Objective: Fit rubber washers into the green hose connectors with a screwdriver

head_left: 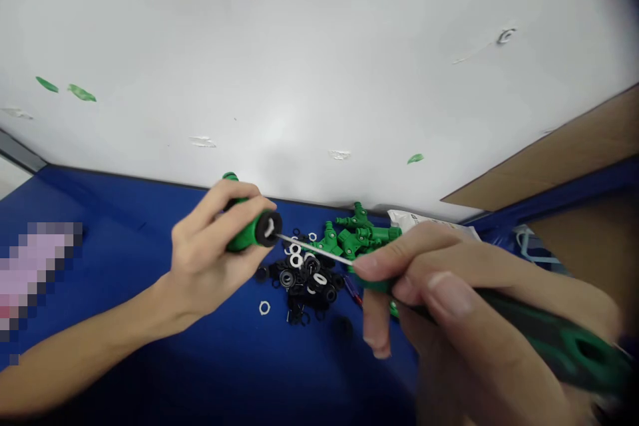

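A: What are your hands doing?

B: My left hand [210, 259] is gripping a green fitting [244, 229] above the blue table [100, 213], black end turned rightward. My right hand [449, 306] is clenching a green-handled tool [564, 343], and its thin metal shaft [314, 250] is pointing into that black end.

A: And what is lying underneath?

B: A pile of black and white rings [304, 276] is sitting just below the shaft, with one white ring [264, 307] lying apart. More green parts [359, 233] are resting behind it, beside a white bag [414, 218].

A: And the room?

B: A white wall [319, 66] is rising straight behind the table, with scuffs and green smears on it. A cardboard box [574, 146] is leaning in at the right.
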`<state>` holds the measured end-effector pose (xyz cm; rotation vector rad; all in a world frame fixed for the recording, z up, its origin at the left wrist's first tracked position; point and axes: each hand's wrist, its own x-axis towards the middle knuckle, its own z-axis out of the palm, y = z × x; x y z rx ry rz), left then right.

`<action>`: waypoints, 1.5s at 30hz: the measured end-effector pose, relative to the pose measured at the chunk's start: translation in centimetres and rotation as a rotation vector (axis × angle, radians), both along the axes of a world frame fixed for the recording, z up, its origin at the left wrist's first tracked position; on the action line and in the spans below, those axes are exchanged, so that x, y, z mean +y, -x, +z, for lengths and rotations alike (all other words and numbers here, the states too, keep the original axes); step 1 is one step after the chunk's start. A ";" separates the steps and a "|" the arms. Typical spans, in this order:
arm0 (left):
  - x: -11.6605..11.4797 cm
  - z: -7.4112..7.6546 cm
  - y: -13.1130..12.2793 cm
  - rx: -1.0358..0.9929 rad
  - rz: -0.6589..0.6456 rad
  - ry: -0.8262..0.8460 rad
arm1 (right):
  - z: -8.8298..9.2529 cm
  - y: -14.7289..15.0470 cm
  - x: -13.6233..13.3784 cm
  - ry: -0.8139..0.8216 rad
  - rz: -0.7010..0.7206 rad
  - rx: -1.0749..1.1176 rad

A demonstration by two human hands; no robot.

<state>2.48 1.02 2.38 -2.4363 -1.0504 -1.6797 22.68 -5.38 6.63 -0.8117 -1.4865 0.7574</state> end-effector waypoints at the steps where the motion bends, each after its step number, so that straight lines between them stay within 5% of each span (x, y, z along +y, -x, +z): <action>1: 0.0 0.5 0.0 -0.039 0.005 0.041 | -0.2 0.2 0.7 -0.022 0.072 0.103; 4: 0.1 1.6 -0.1 -0.138 -0.003 0.209 | -1.5 0.6 2.7 0.001 0.230 0.329; 12: 0.5 1.0 -0.1 -0.437 -0.179 0.539 | -4.4 2.8 4.5 0.108 0.256 0.601; 20: 0.4 0.8 -0.2 -0.361 -0.248 0.589 | -4.6 2.5 4.9 0.340 0.242 0.773; 25: 0.3 0.4 -0.2 -0.329 -0.417 0.717 | -4.5 0.6 3.6 0.415 0.175 0.840; 30: 0.3 0.3 -0.3 -0.289 -0.436 0.727 | -5.3 -4.4 1.1 0.298 -0.029 0.488; 37: -0.1 0.4 -0.3 -0.105 -0.442 0.669 | -5.8 -5.0 0.1 0.649 -0.152 -0.214; 42: -0.5 0.5 -0.2 0.011 -0.454 0.575 | -3.1 -3.5 1.3 0.331 -0.338 -0.508; 45: -0.6 0.1 -0.2 0.045 -0.388 0.512 | -1.0 -2.4 2.0 0.134 -0.308 -0.599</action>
